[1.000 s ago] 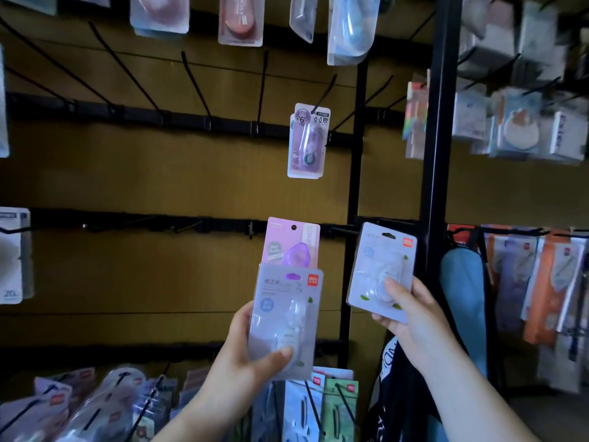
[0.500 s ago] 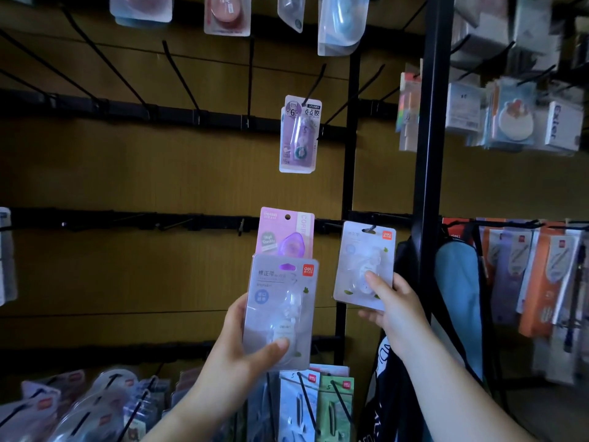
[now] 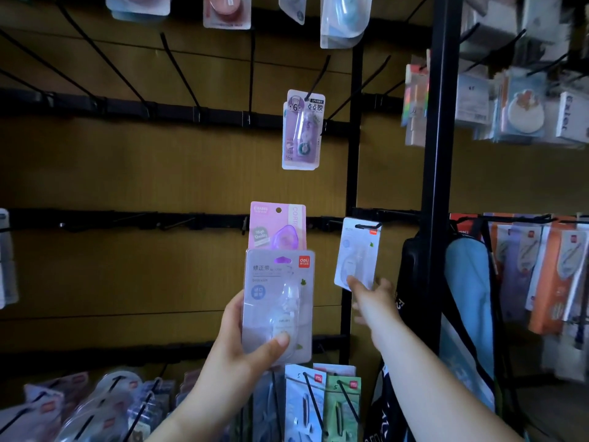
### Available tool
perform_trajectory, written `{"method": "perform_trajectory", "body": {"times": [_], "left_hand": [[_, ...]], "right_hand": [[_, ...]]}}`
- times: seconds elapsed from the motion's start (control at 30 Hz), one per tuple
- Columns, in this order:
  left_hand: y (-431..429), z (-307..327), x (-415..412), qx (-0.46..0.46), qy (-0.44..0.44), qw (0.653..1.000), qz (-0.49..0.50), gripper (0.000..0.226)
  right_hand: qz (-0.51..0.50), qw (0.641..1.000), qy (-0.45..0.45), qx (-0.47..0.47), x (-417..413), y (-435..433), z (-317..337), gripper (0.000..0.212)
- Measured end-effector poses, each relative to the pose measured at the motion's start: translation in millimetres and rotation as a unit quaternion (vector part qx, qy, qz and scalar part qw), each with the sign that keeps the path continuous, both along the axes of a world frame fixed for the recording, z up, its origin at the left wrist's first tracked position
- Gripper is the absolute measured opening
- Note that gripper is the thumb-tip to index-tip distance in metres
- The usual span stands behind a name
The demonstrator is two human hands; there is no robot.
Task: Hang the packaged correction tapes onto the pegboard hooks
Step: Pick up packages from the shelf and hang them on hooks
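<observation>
The right hand [image 3: 366, 293] pinched a white pack [image 3: 357, 253] at its bottom, its slot at the hook [image 3: 366, 225]; next it needed pushing on. The left hand [image 3: 245, 342] gripped two spare packs [image 3: 277, 301]

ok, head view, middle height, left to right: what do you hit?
left hand → clear pack it holds, pink pack behind → white pack at the hook → right hand → black post → blue bag → orange packs
</observation>
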State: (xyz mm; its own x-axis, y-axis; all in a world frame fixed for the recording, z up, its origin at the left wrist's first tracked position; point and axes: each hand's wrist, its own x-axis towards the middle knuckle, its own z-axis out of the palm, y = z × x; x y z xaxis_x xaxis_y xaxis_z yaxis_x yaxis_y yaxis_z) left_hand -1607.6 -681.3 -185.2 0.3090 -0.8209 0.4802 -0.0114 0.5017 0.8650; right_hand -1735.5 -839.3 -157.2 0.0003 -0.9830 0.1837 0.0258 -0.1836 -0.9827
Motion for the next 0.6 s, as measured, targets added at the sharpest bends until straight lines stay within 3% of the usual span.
{"method": "perform_trajectory", "body": {"times": [0.07, 0.13, 0.2, 0.27, 0.37, 0.6], "left_hand": [[3, 0, -2, 0.003, -0.005, 1.000, -0.007, 0.054], [3, -1, -3, 0.004, -0.013, 1.000, -0.002, 0.057], [2, -2, -7, 0.005, -0.018, 1.000, 0.002, 0.056], [2, -1, -10, 0.005, -0.021, 1.000, -0.003, 0.055], [3, -2, -15, -0.005, -0.005, 1.000, -0.014, 0.054], [4, -1, -23, -0.005, -0.015, 1.000, -0.003, 0.051]], "right_hand": [[-0.032, 0.999, 0.000, 0.005, -2, 9, -11, 0.069], [-0.070, 0.997, -0.009, -0.040, -5, 25, -22, 0.061], [-0.058, 0.992, -0.045, -0.102, -8, 46, -26, 0.034], [0.039, 0.985, -0.073, -0.152, -7, 71, -21, 0.004], [0.170, 0.966, -0.034, -0.193, -4, 93, -7, 0.013], [0.160, 0.980, -0.016, -0.117, -3, 90, 5, 0.015]]}}
